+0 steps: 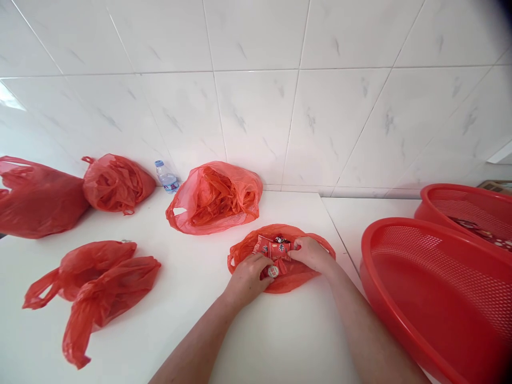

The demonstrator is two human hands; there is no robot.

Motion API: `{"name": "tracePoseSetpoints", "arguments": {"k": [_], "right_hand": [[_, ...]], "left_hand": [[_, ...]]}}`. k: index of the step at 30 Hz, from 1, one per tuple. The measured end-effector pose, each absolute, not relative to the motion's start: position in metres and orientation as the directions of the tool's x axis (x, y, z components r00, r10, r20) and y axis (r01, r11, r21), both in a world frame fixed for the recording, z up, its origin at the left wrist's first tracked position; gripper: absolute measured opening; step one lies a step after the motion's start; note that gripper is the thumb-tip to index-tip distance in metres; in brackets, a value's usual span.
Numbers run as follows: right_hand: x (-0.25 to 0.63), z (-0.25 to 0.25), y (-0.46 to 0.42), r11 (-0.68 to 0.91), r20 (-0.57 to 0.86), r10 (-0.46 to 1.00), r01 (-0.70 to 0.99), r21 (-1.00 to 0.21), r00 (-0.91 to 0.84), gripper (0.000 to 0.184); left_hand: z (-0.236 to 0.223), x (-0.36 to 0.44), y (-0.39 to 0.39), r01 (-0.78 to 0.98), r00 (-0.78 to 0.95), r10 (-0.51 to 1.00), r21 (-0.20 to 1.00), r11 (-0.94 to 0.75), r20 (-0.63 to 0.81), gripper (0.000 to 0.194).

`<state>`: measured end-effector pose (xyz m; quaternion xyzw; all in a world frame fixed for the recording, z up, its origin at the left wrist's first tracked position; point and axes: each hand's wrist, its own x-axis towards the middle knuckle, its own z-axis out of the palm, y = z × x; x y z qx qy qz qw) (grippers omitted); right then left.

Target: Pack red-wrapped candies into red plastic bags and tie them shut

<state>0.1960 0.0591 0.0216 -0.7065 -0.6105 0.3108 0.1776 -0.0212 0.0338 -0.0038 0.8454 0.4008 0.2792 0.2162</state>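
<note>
Presently: both hands on red printed packets, atop a flattened red bag

Logged from my remote station, head view. The left hand [248,280] and the right hand [310,254] sit just apart, with the fingers of each on the red printed rectangular packets [272,248]. I cannot tell whether either hand is clamped or only resting. A small round white-and-silver item [273,271] lies just below the packets, touching the left hand's fingers, and a small dark round piece [279,239] sits at their far edge.

All of these lie on a flattened red plastic bag [298,278] near the middle of the white table [276,341].

Surroundings, as noted from here: a loosely bunched translucent red plastic bag [214,200] lies directly beyond the hands. Against the white marble-patterned tile wall [256,106], toward the left back corner, are two full-looking red plastic bags [38,197] [116,184] and a small clear plastic water bottle with a blue cap [167,177]. Two more limp red plastic bags [100,288] lie near the left edge. Off the right edge, a round red perforated plastic basket [372,250] overlaps a second red perforated basket [440,186], whose contents are too unclear to identify.
</note>
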Motion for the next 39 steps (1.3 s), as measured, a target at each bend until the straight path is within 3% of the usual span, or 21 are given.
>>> {"name": "tracePoseSetpoints", "arguments": {"k": [9,21,28,33,39], "right_hand": [[0.194,0.029,0.056,-0.185,-0.248,0.969,0.656,-0.732,-0.003,0.023],[0.195,0.048,0.050,-0.151,-0.222,0.968,0.433,-0.889,-0.118,0.022],[0.194,0.043,0.053,-0.156,-0.218,0.973,0.494,-0.856,-0.072,0.022],[0.193,0.038,0.054,-0.164,-0.217,0.976,0.624,-0.764,-0.008,0.022],[0.200,0.035,0.052,-0.103,-0.302,0.938,0.699,-0.708,-0.168,0.038]], "left_hand": [[-0.004,-0.023,0.033,0.492,0.498,0.813,0.674,-0.551,0.302,0.041],[0.002,-0.021,0.033,0.502,0.465,0.868,0.756,-0.419,0.173,0.027],[0.004,-0.022,0.033,0.484,0.468,0.871,0.780,-0.397,0.153,0.031],[0.002,-0.023,0.034,0.480,0.470,0.868,0.779,-0.402,0.159,0.036],[-0.003,-0.022,0.035,0.492,0.468,0.866,0.763,-0.419,0.174,0.037]]}}
